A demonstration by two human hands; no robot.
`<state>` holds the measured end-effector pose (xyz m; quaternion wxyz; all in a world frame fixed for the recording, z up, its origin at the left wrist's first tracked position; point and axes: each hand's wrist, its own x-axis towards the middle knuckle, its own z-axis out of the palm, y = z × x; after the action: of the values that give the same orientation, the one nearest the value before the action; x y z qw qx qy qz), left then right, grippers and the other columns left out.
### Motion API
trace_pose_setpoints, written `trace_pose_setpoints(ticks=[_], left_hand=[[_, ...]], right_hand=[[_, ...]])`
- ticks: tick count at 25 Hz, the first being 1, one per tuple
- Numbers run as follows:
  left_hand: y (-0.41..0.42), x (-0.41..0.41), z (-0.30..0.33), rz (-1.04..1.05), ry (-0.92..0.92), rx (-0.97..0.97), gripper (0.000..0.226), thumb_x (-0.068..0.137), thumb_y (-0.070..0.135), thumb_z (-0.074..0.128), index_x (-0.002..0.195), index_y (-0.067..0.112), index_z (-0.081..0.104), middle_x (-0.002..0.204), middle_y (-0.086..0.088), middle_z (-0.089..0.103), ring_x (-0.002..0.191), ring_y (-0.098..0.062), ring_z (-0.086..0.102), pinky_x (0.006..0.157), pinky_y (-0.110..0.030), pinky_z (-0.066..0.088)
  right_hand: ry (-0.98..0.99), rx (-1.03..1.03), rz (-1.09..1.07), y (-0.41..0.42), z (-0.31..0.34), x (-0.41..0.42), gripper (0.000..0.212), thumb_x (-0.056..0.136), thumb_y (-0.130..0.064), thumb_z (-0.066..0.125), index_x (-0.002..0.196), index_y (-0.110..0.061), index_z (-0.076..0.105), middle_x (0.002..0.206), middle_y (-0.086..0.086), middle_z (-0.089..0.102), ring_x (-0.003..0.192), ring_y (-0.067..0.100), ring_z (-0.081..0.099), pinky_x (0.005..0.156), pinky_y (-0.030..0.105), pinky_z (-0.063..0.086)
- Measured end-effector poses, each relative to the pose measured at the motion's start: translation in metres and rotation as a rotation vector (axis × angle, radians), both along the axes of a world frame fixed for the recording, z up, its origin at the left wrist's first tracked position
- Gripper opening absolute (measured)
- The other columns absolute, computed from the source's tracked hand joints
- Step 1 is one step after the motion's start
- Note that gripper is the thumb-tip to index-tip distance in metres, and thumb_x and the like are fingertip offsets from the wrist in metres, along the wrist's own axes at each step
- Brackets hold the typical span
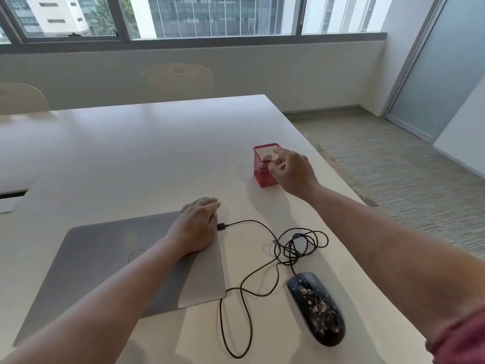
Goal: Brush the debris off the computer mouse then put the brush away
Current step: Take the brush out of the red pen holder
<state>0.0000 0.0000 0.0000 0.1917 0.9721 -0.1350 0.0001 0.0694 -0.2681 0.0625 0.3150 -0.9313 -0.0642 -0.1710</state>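
A: Reaching for the brush [267, 161] now? Where's it at?

B: Standing in the red mesh holder [263, 177], far side of the table [131, 153]. Right hand [294, 172] is just beside the rim, fingers loosely spread, holding nothing yet.

A: Left hand [195, 227]?

B: Flat on the closed laptop [105, 258] corner, fingers relaxed, empty.

A: Mouse [316, 308]?

B: Near edge, w/ pale debris [317, 306] all over its top; cable [262, 258] coiled btwn it and the laptop.

A: So progress?

B: Basically zero. Brush not picked up, no sweeping done, putting it away comes last.
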Motion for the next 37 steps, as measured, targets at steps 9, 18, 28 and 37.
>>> trace_pose_setpoints(ticks=[9,18,28,37], left_hand=[[0.005,0.019,-0.008,0.078,0.020,-0.036,0.034,0.110,0.021,0.045,0.129,0.018,0.073,0.141,0.000,0.067,0.133,-0.027,0.057,0.113,-0.041,0.039],[0.004,0.017,-0.010,0.092,0.025,-0.062,0.033,0.110,0.023,0.044,0.127,0.019,0.072,0.137,0.002,0.066,0.128,-0.025,0.055,0.109,-0.036,0.037],[0.002,0.007,-0.001,0.098,-0.059,-0.155,0.029,0.109,0.016,0.053,0.126,0.009,0.074,0.134,-0.007,0.070,0.128,-0.032,0.060,0.113,-0.042,0.043],[-0.033,-0.025,0.045,-0.031,-0.325,-0.417,0.042,0.097,0.024,0.081,0.135,0.006,0.073,0.137,-0.009,0.072,0.120,-0.024,0.066,0.101,-0.029,0.047]], right_hand=[[0.034,-0.013,0.030,0.003,0.001,0.024,0.011,0.090,-0.025,0.076,0.100,-0.025,0.081,0.077,-0.008,0.071,0.081,0.019,0.065,0.081,0.032,0.055],[-0.007,0.100,0.063,0.005,0.011,0.022,0.014,0.094,-0.014,0.068,0.089,-0.017,0.080,0.078,-0.004,0.076,0.077,0.017,0.066,0.073,0.027,0.049],[-0.268,0.302,0.104,-0.002,0.039,-0.018,0.014,0.094,-0.011,0.069,0.084,-0.017,0.076,0.075,-0.009,0.075,0.069,0.002,0.065,0.071,0.015,0.045],[-0.130,0.635,0.362,-0.003,0.031,-0.096,0.013,0.097,-0.008,0.068,0.095,-0.017,0.077,0.078,-0.008,0.073,0.071,0.011,0.064,0.074,0.032,0.054]])
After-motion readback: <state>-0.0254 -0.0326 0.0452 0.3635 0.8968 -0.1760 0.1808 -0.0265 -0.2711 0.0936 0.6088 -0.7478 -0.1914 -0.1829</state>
